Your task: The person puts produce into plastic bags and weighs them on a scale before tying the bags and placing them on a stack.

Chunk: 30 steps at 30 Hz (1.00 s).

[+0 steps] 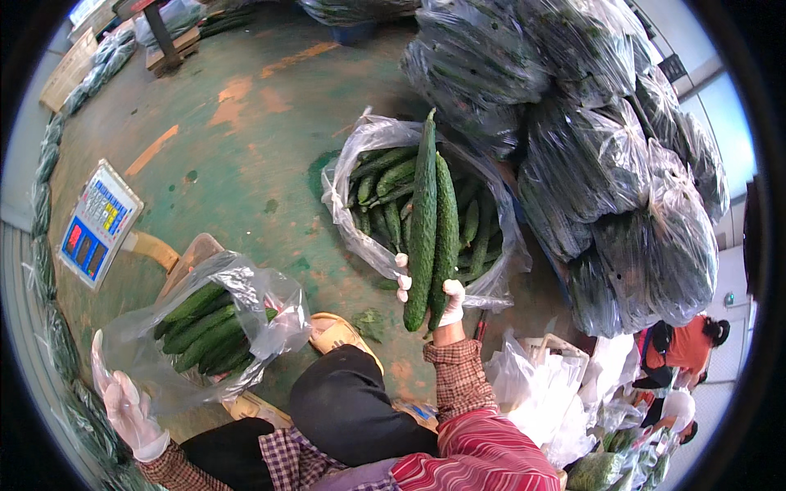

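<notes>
My right hand (449, 303), in a white glove, is closed around two long dark-green cucumbers (423, 221), held upright above a large open plastic bag (344, 214). More cucumbers (385, 184) fill that bag. At the lower left my left hand (131, 413), also gloved in white, has its fingers stretched out beside the edge of a clear plastic bag (274, 315). Whether the fingers touch the film I cannot tell. Several cucumbers (205, 327) lie side by side inside this clear bag, which rests on a scale.
The scale's display (98, 225) rises at the left. Filled bags of cucumbers (573, 164) are piled at the right. White plastic bags (532, 385) lie to my lower right, and another person (679, 348) is farther right. A row of wrapped bundles (45, 237) lines the left wall.
</notes>
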Each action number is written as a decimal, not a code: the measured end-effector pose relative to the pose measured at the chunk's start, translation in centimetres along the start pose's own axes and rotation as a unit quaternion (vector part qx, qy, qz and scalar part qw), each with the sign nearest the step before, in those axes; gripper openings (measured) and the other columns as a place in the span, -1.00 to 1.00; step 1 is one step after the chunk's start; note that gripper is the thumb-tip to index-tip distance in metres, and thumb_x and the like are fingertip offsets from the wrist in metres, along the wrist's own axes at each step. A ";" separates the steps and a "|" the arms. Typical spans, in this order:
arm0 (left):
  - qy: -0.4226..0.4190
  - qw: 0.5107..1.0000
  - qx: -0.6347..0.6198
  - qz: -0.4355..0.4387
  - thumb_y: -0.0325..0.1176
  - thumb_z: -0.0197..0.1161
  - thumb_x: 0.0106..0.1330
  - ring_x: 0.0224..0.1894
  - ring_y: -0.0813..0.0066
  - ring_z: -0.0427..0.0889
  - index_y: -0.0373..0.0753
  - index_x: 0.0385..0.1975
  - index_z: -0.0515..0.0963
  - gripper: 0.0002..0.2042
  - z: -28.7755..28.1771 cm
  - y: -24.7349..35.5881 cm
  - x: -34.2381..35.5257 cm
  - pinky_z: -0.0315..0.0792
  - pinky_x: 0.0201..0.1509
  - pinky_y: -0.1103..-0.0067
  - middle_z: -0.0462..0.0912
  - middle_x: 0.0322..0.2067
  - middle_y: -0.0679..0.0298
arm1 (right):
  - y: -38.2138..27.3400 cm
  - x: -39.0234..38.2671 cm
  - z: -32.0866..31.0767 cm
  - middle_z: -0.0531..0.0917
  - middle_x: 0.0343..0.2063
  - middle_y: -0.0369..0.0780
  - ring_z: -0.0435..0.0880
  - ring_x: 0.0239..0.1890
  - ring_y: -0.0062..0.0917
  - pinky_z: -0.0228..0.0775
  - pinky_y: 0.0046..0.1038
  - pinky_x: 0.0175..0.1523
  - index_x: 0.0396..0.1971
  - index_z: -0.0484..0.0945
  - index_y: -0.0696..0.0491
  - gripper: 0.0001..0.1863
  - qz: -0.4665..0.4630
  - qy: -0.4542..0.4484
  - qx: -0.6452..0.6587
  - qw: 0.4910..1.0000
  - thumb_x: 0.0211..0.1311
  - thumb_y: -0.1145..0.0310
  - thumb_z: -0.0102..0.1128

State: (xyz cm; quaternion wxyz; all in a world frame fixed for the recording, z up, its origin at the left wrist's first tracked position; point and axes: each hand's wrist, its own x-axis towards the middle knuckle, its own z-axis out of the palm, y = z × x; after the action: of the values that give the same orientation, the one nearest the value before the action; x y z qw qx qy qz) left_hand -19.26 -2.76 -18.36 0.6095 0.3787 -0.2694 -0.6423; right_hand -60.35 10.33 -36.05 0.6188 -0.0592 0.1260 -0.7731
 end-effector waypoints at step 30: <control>-0.184 0.970 -0.125 -0.099 -0.65 -0.24 0.26 -0.75 0.64 0.15 -0.07 0.37 -0.41 -0.27 -5.1 3.1 0.0 0.16 -0.74 0.60 0.49 -0.29 0.03 | -1.7 3.9 -3.0 0.61 -0.14 -0.16 0.62 -0.22 -0.37 0.42 -0.43 -0.04 -0.09 0.54 0.12 -0.63 -0.200 0.054 -0.747 0.632 0.06 0.36 0.10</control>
State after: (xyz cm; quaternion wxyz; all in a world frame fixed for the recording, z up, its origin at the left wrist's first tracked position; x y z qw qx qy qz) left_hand -13.31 -2.51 -18.81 0.5249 0.1998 -0.2557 -0.7869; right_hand -63.58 7.22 -38.73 0.1855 -0.4834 0.6787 -0.5209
